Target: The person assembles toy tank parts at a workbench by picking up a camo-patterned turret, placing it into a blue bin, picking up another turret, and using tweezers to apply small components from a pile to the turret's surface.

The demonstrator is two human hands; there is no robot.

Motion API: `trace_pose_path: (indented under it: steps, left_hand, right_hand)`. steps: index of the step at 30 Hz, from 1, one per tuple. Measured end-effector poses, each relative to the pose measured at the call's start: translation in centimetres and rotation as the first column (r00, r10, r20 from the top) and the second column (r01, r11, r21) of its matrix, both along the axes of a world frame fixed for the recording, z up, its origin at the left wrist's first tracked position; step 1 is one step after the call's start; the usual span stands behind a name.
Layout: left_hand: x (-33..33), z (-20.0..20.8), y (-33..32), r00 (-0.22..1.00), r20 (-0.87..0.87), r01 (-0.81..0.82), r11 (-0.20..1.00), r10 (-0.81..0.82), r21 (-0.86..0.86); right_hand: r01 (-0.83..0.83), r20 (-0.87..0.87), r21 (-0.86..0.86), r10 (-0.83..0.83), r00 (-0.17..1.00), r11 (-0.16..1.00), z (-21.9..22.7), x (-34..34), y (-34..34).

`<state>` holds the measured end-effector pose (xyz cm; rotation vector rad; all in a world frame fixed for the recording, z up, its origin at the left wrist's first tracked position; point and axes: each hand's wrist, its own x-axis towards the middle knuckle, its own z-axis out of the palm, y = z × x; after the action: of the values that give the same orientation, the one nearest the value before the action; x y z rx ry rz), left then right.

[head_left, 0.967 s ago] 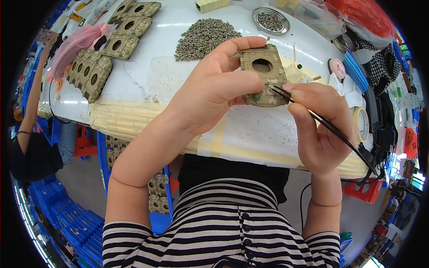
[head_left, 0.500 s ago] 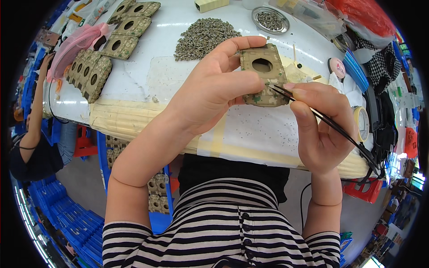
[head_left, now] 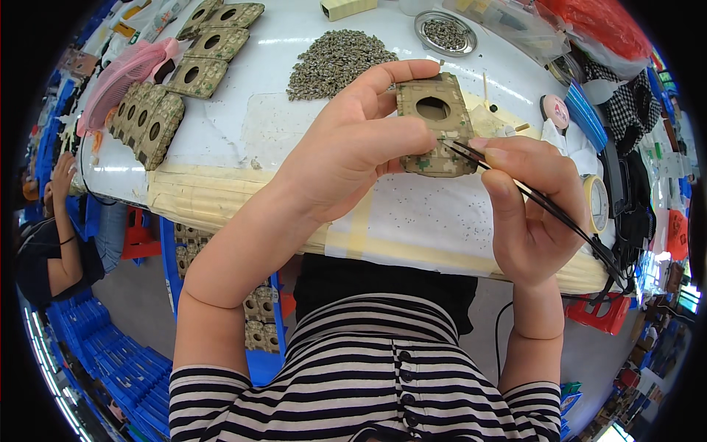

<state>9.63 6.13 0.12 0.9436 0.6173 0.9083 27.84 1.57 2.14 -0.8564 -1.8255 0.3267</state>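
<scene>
My left hand [head_left: 361, 132] grips a camouflage-patterned toy tank hull [head_left: 458, 116] by its left side, thumb on its face and index finger reaching over the far end. A round hole opens in the hull's face, which is turned up toward me. Between thumb and fingers of my right hand [head_left: 534, 199] is a pair of dark tweezers [head_left: 549, 202]. Their tips touch or hover just over the hull's near part, beside my left thumb. Whether a small part sits in the tips I cannot tell.
Beyond my left hand lies a heap of small camouflage pieces [head_left: 339, 62]; more fill a round metal dish [head_left: 446, 34]. Similar hulls [head_left: 213, 44] line the table's left, near a pink mesh basket [head_left: 121, 81]. A tape roll [head_left: 595, 204] stands right. A co-worker's arm [head_left: 66, 243] shows far left.
The tweezers have opened slightly and shifted a little at the tips, and the hull has moved barely. At far left, the co-worker's raised arm has come down.
</scene>
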Motion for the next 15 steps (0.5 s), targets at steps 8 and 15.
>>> trace_pose_path:
  steps: [8, 15]
  left_hand:
    - [-0.07, 0.07, -0.02, 1.000, 0.011, 0.021, 1.000, -0.021, -0.020]
    - [0.04, 0.01, 0.03, 1.000, 0.011, 0.008, 1.000, -0.008, -0.012]
  right_hand:
    - [-0.025, -0.054, -0.003, 0.025, 0.998, 1.000, -0.25, 0.20, 0.09]
    - [-0.011, -0.037, -0.017, 0.010, 0.999, 1.000, -0.03, 0.10, -0.03]
